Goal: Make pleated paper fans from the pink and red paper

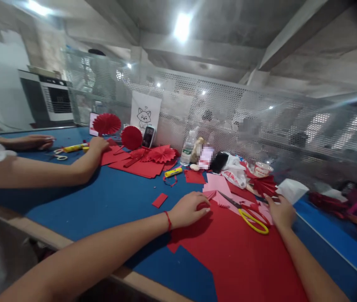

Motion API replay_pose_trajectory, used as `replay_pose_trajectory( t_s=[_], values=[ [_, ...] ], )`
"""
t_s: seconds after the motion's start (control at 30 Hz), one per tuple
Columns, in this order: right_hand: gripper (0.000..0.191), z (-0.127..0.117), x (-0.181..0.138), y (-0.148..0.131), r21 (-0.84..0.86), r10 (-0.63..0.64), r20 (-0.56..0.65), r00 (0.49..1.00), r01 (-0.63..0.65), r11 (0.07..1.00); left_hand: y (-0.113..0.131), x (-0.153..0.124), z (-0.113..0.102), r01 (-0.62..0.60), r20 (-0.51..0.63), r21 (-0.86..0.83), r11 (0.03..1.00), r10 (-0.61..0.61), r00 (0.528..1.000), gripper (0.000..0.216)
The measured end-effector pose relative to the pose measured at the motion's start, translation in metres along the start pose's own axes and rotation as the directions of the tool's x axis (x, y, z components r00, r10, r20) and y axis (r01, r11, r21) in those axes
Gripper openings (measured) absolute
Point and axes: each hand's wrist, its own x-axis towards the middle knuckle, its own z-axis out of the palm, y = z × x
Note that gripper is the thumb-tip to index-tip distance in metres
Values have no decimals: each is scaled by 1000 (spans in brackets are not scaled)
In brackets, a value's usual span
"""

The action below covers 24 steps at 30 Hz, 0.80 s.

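Red paper (254,260) flat; scissors (238,206) near right hand (283,213).

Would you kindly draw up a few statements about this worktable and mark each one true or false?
1. The metal scissors with red and yellow handles lie between the person's left hand and right hand. True.
2. The red string bracelet is on the person's right wrist. False: the bracelet is on the left wrist.
3. The clear plastic bottle with a green label stands upright. True.
4. The yellow cylindrical tube near the bottle stands on end. False: the tube lies on its side on the blue tabletop.
5. The white sheet with a black line drawing of an animal is upright. True.
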Motion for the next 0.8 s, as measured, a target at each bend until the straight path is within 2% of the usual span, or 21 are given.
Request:
replay_pose_trajectory(
  t_s=[0.1,0.17,0.23,0.3,0.33,0.37,0.4,0.43,0.47,0.53,0.57,0.6,0.63,0.67,0.73,0.8],
  values=[
    [41,6,-4,-8,-40,-231,-6,973,231,972,-1,-1,-1,3,-43,-27,1000,-4,999,23],
    [39,10,-10,-16,-3,-431,-23,902,431,902,-2,-1,-1,4,-73,-31,1000,-7,997,25],
    [40,14,-17,-25,44,-647,-46,761,648,760,-3,-1,0,2,-108,-12,1000,-4,994,30],
    [39,15,-26,-35,57,-805,1,593,804,592,-5,0,1,-9,-143,24,1000,12,990,35],
    [38,15,-31,-41,52,-848,38,528,847,530,-6,0,1,-16,-156,43,999,22,988,37],
    [37,14,-36,-47,44,-868,69,491,868,495,-7,1,1,-21,-165,58,998,30,986,38],
    [35,13,-40,-54,33,-868,85,489,869,493,-9,1,2,-22,-169,68,997,33,985,39],
    [33,12,-43,-60,17,-842,78,533,844,536,-10,2,2,-22,-169,70,997,33,985,39],
    [31,10,-45,-67,5,-796,61,603,797,604,-12,3,2,-18,-169,66,998,29,985,39],
    [48,9,-42,-79,25,-639,16,769,639,769,-16,4,3,-10,-176,41,999,17,984,37],
    [58,9,-38,-85,50,-516,56,855,514,856,-18,5,3,-7,-185,24,1000,11,983,36],
    [65,10,-32,-90,60,-362,160,919,357,932,-20,6,3,-10,-197,7,1000,11,980,34],
    [69,12,-23,-94,29,-201,321,926,203,979,-22,7,4,-9,-205,-13,1000,6,979,32],
    [71,14,-14,-99,0,-141,400,905,154,988,-23,7,4,-10,-212,-33,999,3,977,31],
    [75,18,5,-110,-34,-96,489,867,129,991,-24,8,5,-20,-221,-68,997,4,975,30],
    [90,25,19,-127,-60,-80,563,822,137,989,-23,8,6,-33,-224,-87,996,12,974,30]
  ],
)
